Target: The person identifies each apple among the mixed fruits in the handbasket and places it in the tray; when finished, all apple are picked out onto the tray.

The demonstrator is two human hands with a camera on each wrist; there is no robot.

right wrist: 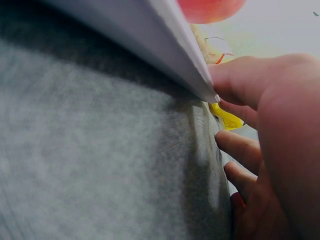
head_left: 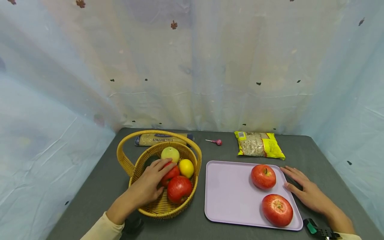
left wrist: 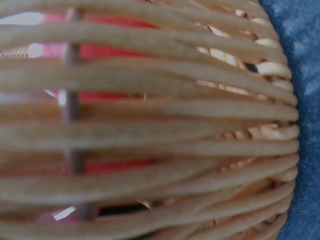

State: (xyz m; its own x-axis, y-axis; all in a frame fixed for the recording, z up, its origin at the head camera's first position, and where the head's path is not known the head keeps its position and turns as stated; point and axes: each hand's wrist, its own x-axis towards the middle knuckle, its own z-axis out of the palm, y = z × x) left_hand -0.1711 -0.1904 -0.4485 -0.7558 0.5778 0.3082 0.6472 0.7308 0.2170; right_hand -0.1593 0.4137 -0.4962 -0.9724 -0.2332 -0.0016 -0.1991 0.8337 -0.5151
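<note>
Reaching into the wicker basket, my left hand grips a red apple, its fingers over the top and the thumb at the near side. Beside that fruit lie another red apple, a lemon, a pale green round fruit and a dark item partly under the hand. The left wrist view shows mostly the basket's weave, with red behind it. My right hand rests at the right edge of the lilac tray, fingers extended and thumb touching the rim.
On the tray sit two red apples, one toward the back and one in front. Behind the basket lies a spaghetti pack. A lollipop and a yellow bag lie at the back of the grey table.
</note>
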